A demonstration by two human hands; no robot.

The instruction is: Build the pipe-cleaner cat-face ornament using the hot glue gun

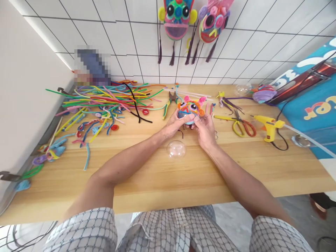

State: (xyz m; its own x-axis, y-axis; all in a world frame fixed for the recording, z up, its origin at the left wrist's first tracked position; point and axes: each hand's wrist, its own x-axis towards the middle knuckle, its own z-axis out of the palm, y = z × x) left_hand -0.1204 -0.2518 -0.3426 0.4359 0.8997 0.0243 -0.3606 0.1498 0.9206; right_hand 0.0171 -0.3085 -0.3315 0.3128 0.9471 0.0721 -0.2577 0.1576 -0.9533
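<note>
Between my two hands is a small lion-head ornament (pixel 189 107) made of coloured pipe cleaners, with pink ears, big round eyes and a blue lower part. My left hand (pixel 173 123) grips its left side, thumb pressed to the front. On the other side my right hand (pixel 205 127) holds it too, its thumb meeting the lower front; the fingers behind are partly hidden. A clear plastic half-dome (pixel 176 149) lies on the wooden table (pixel 162 182) just below the hands. Pliers (pixel 170 102) with green-yellow handles rest beyond my left hand.
Many loose pipe cleaners (pixel 110 96) spread over the left back. To the right lie scissors (pixel 240 126) and a yellow glue gun (pixel 269 126) with its cord. Two finished lion heads with tassels (pixel 176 21) hang on the tiled wall. A clear dome (pixel 242 90) sits at the back right.
</note>
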